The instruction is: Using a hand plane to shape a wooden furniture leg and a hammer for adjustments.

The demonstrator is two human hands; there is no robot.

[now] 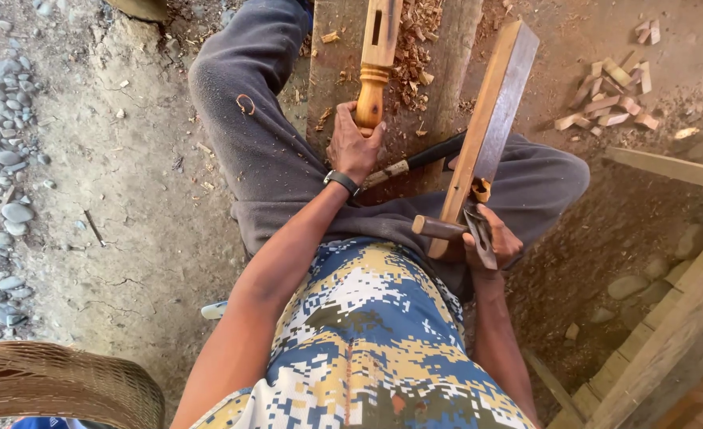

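The rounded end of a turned wooden spindle is gripped by the left hand, the fingers closed over its knob where it lies lengthwise on a rough wooden plank. The spindle is judged to be stiff hardwood, moderately heavy and smooth on its turned beads, so the square mortised section further up would give a surer, non-slipping hold than the rounded end. The right hand is wrapped tightly around two things at once — a try square with a wooden stock and a broad metal blade slanting up over the lap, and a short wooden-handled tool whose head is hidden behind the square; whether it is a mallet or a hammer cannot be told. The square is rigid and light, best taken by its stock, as it is here. A dark-handled chisel-like tool lies across the plank between the hands.

The plank is strewn with wood shavings and runs between the grey trousers of the seated person. The ground is bare, dusty earth — river pebbles to the left, a heap of small wood offcuts to the upper right, stacked timber at the lower right, and a woven basket at the lower left.
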